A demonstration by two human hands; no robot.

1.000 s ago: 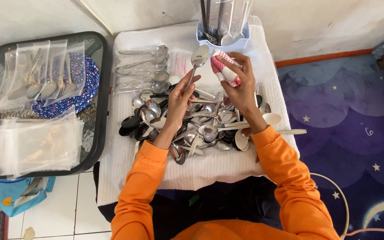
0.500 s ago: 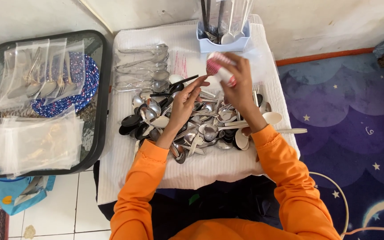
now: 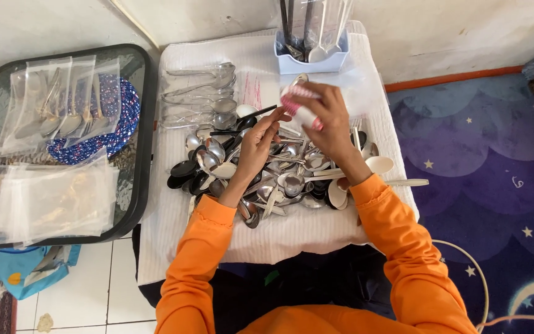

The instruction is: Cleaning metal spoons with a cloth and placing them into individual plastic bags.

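White ribbed cloth (image 3: 292, 232) covers the counter, and a pile of cutlery (image 3: 279, 173) lies heaped at its middle: steel spoons, black spoons and a few pale ones, crossing every way. Left of it stands a dark glass tray (image 3: 140, 136) that holds clear bags (image 3: 63, 99) of cutlery on a blue woven mat (image 3: 122, 114), with a stack of empty bags (image 3: 44, 198) nearer the person. At the far edge of the cloth a pale blue holder (image 3: 310, 60) keeps black and clear handles upright. More bagged spoons (image 3: 196, 96) lie flat on the cloth to the holder's left.

Above the pile the right hand (image 3: 326, 114) closes around a small roll (image 3: 301, 105), white with a pink-and-white pattern, its long axis running from far-left to near-right. The left hand (image 3: 258, 139) pinches a black spoon (image 3: 261, 112) by thumb and fingertips; its thin handle points toward the roll and almost reaches it. Orange sleeves (image 3: 397, 235) cover both arms. A star-patterned purple rug (image 3: 495, 167) lies to the right, white floor tiles (image 3: 94, 284) to the left.
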